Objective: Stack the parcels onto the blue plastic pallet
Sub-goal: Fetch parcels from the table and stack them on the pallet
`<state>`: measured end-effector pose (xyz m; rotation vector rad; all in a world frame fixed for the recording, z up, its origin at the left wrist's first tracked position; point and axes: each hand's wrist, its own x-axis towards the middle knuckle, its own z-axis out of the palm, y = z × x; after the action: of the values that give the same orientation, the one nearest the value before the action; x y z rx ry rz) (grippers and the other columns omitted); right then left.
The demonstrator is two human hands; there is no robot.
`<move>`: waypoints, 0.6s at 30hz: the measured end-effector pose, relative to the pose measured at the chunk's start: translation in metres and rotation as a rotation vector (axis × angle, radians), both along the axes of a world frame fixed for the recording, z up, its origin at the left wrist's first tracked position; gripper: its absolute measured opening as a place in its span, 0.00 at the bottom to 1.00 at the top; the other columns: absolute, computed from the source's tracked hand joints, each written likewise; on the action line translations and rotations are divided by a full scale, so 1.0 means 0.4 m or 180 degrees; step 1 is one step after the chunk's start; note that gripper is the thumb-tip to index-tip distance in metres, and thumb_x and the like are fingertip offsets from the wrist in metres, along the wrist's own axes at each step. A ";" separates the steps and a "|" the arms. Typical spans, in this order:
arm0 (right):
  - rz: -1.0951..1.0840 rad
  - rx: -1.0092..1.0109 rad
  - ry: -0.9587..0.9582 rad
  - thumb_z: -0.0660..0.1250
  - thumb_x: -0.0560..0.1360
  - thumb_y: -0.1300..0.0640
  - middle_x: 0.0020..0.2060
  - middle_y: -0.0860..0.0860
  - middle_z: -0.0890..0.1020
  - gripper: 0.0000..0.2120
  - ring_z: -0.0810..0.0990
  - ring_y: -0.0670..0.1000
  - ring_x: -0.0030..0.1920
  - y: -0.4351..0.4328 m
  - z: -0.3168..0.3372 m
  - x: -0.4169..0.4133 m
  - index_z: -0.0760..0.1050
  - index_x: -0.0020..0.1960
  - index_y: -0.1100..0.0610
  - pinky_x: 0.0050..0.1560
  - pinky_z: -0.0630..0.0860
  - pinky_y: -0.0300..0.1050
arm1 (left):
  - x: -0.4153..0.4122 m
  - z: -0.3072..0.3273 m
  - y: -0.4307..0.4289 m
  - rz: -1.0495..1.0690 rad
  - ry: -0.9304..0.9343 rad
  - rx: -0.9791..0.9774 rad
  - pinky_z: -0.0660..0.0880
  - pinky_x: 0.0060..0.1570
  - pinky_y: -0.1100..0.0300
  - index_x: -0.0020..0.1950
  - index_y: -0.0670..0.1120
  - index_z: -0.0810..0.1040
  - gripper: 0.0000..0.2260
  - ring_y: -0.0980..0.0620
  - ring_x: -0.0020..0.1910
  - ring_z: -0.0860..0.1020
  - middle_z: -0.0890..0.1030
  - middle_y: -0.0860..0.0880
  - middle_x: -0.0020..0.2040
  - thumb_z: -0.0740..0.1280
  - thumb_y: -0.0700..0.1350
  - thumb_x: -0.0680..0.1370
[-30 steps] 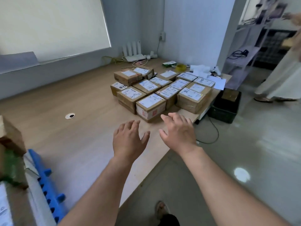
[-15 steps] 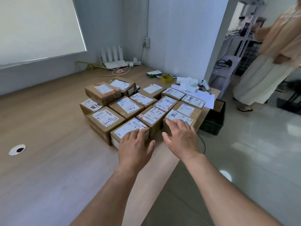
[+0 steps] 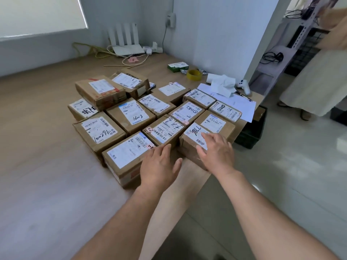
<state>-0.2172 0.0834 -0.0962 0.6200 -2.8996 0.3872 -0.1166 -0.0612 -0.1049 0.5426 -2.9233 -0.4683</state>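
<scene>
While no parcel is lifted yet: the step in hand reads as picking one from the front row.
Left hand (image 3: pixel 159 167): palm down, fingers straight and close together, lying over the near right corner of the nearest parcel (image 3: pixel 127 158). It grips nothing.
Right hand (image 3: pixel 216 152): palm down, fingers spread, over the numbered parcel (image 3: pixel 206 132) just right of the nearest parcel. I cannot tell whether it touches or hangs just above.
Bench (image 3: pixel 47 166): wooden. The nearest parcel sits by its front edge.
Other parcels (image 3: pixel 131 115): packed in touching rows behind the nearest parcel. One raised parcel (image 3: pixel 101 89) rests on others at the far left.
Tape roll (image 3: pixel 194 74): yellow, well beyond the nearest parcel, towards the far right.
Blue pallet: not in view, so the carry will need a turn away from the nearest parcel.
Next move: probably both hands slide down opposite sides of one box and clamp it. The tight packing leaves little finger room between neighbours.
</scene>
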 end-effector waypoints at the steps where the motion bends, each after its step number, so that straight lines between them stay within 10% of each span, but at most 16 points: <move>1: 0.0022 0.0048 -0.0054 0.61 0.79 0.48 0.66 0.54 0.72 0.23 0.67 0.54 0.68 0.012 -0.005 -0.017 0.67 0.72 0.54 0.66 0.63 0.51 | -0.008 -0.004 0.010 0.0034 -0.0004 0.0041 0.61 0.70 0.54 0.75 0.49 0.60 0.28 0.49 0.71 0.63 0.67 0.49 0.72 0.54 0.62 0.79; 18: 0.0868 0.0466 -0.0687 0.55 0.81 0.49 0.67 0.56 0.70 0.22 0.64 0.56 0.67 0.165 -0.074 -0.244 0.64 0.72 0.56 0.64 0.65 0.48 | -0.192 -0.062 0.286 0.1397 -0.0330 0.1271 0.68 0.61 0.54 0.76 0.47 0.59 0.27 0.48 0.69 0.68 0.69 0.47 0.71 0.56 0.59 0.80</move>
<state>-0.3148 0.1493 -0.1259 1.0660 -3.0734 0.2908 -0.1934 0.0534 -0.1296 1.2542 -2.6803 -0.9835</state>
